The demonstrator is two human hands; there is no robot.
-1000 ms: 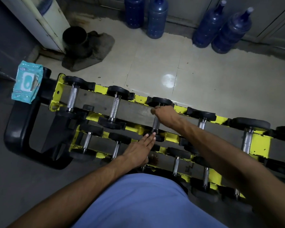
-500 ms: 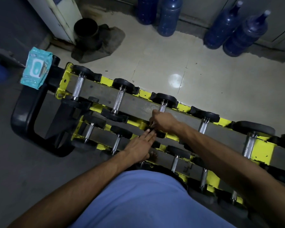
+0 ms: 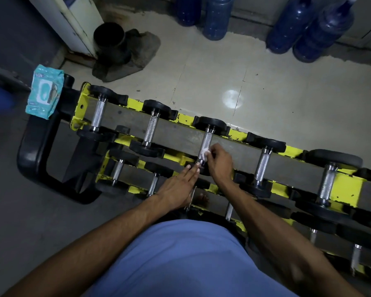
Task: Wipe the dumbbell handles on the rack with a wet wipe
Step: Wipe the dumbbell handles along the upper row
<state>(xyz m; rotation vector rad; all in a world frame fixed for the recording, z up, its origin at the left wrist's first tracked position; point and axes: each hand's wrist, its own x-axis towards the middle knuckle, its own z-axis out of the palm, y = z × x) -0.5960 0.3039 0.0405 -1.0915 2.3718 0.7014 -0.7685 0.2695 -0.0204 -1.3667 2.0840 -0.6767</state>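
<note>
A yellow dumbbell rack (image 3: 343,185) runs from upper left to lower right, with several black dumbbells with knurled chrome handles on its tiers. My right hand (image 3: 220,162) pinches a small white wet wipe (image 3: 205,153) against the near end of the third top-tier dumbbell's handle (image 3: 207,140). My left hand (image 3: 178,188) lies flat with straight fingers, its fingertips touching the near black head of that same dumbbell. The lower part of the handle is hidden by the wipe and fingers.
A teal wet wipe pack (image 3: 44,94) rests on a black bench frame (image 3: 30,151) left of the rack. Behind the rack are tiled floor, a black bucket (image 3: 110,42) on a cloth, and several blue water jugs (image 3: 317,31) along the wall.
My right hand has slid down the third handle from its far end toward the near end, and the wipe now shows. My left hand has stayed on the dumbbell's near head.
</note>
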